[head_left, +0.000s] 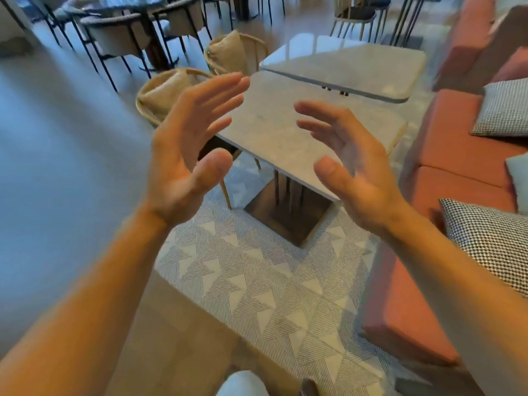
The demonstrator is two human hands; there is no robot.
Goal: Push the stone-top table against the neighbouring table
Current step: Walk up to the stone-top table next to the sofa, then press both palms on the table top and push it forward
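A grey stone-top table (274, 124) on a dark square pedestal base (288, 215) stands ahead of me. Beyond it is the neighbouring stone-top table (351, 67); a thin dark gap that widens toward the right runs between their edges. My left hand (185, 155) and my right hand (351, 164) hover in the air in front of the near table, palms facing each other, fingers spread, holding nothing. Neither hand touches the table.
Two wicker chairs (168, 92) with cushions stand along the tables' left side. An orange bench (445, 167) with checked cushions (494, 241) runs along the right. Patterned tile floor (257, 281) lies under the table. More dark-legged chairs (120, 32) stand at the back.
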